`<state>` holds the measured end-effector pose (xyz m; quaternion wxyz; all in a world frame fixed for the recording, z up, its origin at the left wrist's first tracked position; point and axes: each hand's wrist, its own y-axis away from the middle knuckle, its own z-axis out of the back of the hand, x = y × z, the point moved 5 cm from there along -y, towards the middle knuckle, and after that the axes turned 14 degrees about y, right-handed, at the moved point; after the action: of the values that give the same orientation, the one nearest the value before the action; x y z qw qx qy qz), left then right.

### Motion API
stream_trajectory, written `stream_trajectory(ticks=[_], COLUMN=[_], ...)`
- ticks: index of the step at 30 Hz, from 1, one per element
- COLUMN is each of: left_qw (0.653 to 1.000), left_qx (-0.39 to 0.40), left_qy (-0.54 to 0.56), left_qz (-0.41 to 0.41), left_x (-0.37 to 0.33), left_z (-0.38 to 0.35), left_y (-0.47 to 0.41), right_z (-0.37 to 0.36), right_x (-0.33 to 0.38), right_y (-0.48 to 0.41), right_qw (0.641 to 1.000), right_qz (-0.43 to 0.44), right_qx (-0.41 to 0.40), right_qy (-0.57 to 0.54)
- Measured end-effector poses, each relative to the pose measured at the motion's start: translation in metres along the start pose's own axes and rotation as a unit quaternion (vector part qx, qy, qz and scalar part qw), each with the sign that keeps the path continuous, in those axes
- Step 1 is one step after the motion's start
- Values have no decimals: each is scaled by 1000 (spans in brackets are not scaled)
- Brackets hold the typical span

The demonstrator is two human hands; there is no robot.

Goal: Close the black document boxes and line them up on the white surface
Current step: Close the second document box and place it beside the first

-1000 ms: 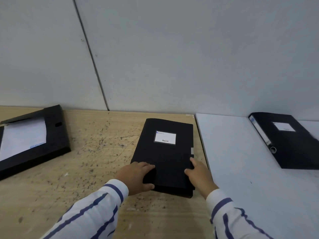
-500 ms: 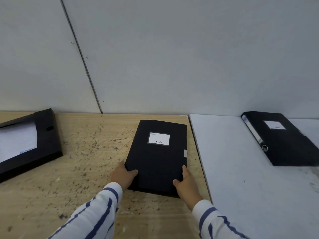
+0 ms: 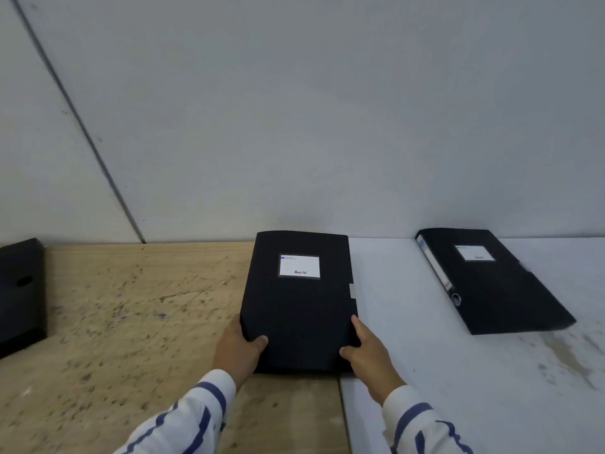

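Straddling the seam where the wooden tabletop (image 3: 131,322) meets the white surface (image 3: 458,371), the closed document box (image 3: 299,309) I'm holding is my landmark; well right of it a second closed box (image 3: 491,280) lies askew on the white, and far left of it a third box (image 3: 19,293) sits at the frame edge, whether open I cannot tell. My left hand (image 3: 239,348) and right hand (image 3: 368,352) clamp its near corners, thumbs on top, fingers curled round the edges. I judge the risk is catching its underside on the seam, or setting it down crooked, out of line with the right-hand box
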<state>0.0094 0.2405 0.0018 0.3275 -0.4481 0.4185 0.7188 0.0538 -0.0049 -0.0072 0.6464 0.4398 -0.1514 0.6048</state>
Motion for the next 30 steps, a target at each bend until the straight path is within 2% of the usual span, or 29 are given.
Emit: stream_trajectory(ticks=[8,14,30], left_qw=[999,999,999], left_qx=[32,26,-4], left_qy=[23,27,-28], left_qz=[3,11,32], left_x=[-35,-51,-50], left_z=[-136,-207,-260], left_y=[-2,-10,-22], right_z=[120,178,202], right_x=[-56,-86,-107], right_y=[-48,-81,-119], right_qw=[998,997,992], right_qz=[-42,-58,-59], right_qx=[-30,-37,-12], right_qy=[26,45,113])
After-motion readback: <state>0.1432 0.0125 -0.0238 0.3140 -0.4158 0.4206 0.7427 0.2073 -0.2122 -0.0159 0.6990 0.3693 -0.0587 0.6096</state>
